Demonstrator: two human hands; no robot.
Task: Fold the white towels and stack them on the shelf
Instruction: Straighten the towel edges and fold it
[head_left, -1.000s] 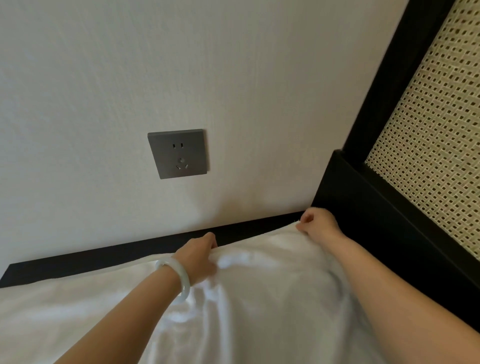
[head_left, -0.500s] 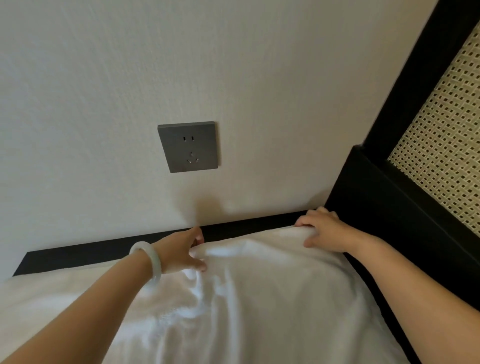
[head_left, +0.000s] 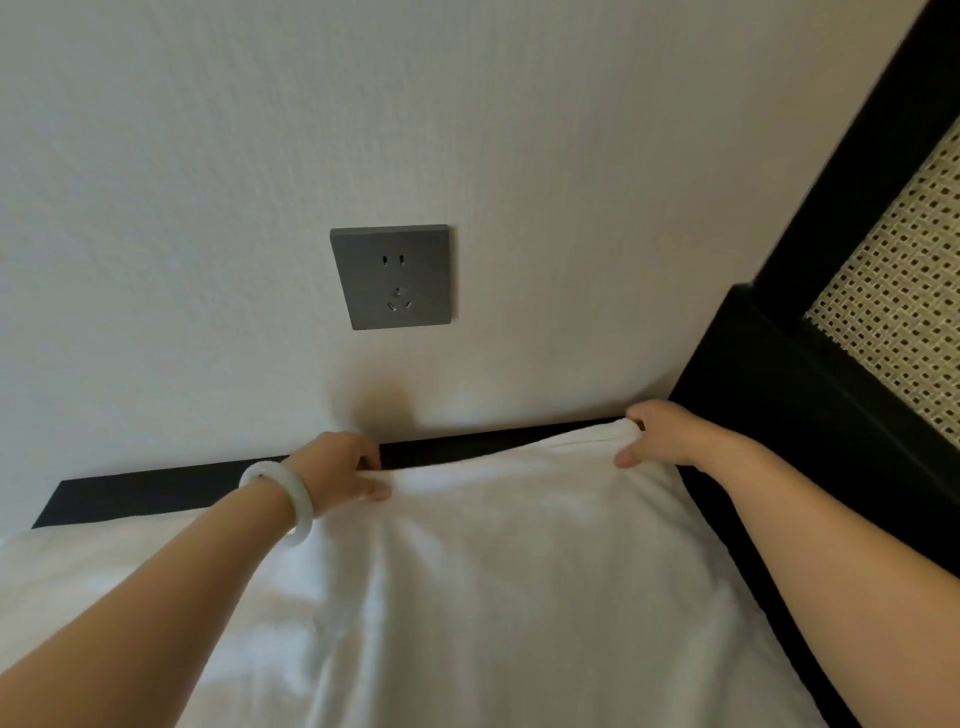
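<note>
Cream wall fills most of what we see, with a grey power socket (head_left: 390, 277) set into it a little above the black surface (head_left: 156, 488) that runs along its foot. On the right a black wooden frame (head_left: 779, 364) rises beside the wall, with a woven cane panel (head_left: 904, 312) set inside it.

Our white towel (head_left: 493, 571) lies spread over the black surface, covering it from the near edge of the view up to a narrow dark strip left bare against the wall. It is rumpled, with soft creases running toward us between our arms.

Our left hand (head_left: 343, 467) grips the towel's far edge below the socket. Its thumb lies on top of the cloth, and its fingers curl over the edge and out of sight behind it. A pale, milky bangle (head_left: 303, 501) sits on that wrist.

Our right hand (head_left: 660, 434) holds the far right corner, close to the black frame, with the thumb pressed on top and the fingers wrapped round the far side. Between our hands the edge runs in a shallow curve, higher at the right. Both forearms reach in from the lower corners, over the cloth.
</note>
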